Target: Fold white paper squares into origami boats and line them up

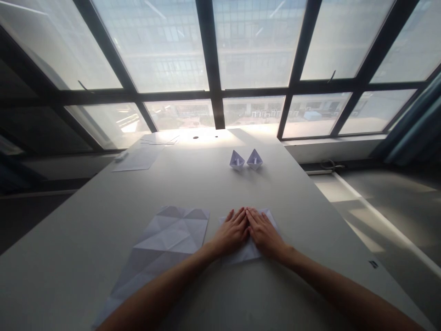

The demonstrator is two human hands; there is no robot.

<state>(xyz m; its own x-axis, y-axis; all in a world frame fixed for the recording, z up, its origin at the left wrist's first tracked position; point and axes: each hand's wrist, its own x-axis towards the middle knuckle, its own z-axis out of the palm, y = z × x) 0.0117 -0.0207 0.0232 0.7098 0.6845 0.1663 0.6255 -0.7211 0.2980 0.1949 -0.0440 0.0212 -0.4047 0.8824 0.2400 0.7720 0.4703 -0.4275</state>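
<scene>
My left hand (231, 231) and my right hand (263, 232) lie flat side by side, fingers stretched out, pressing on a folded white paper (241, 255) on the grey table (292, 207). Their fingertips touch at the paper's far edge. To the left of my hands lies a creased, unfolded sheet of paper (161, 246). Two small folded paper boats (245, 160) stand further back on the table, beyond my hands.
Flat sheets of paper (139, 157) lie at the table's far left, with more sheets (159, 139) by the window. A large window with dark frames (212, 64) fills the back. A blue curtain (416, 124) hangs at the right.
</scene>
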